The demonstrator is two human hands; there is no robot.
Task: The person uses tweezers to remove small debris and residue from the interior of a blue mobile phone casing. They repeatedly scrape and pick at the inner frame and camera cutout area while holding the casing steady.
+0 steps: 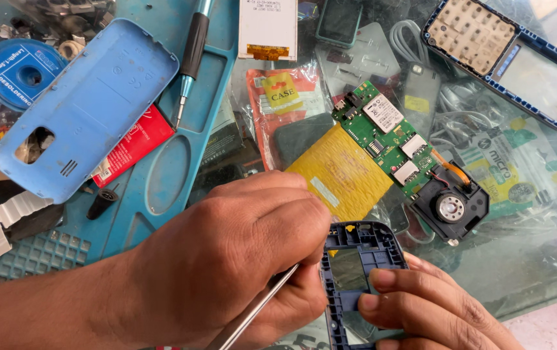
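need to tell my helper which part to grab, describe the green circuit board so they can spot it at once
Start from the glass tabletop, right of the teal mat. Above the hands, the green circuit board lies diagonally, its lower left under a yellow sheet. It alone is green with silver slots, with a black square speaker at its lower end.

Little bare surface is left on the glass tabletop (537,259): only its lower right corner lies open. A green circuit board with yellow sheet and black speaker (392,152) lies just above the hands, blocking the way forward. A light blue plastic back cover (90,104) fills the upper left, a teal-tipped black-handled screwdriver (191,61) just beside it. A dark blue phone front frame (518,61) takes the upper right.
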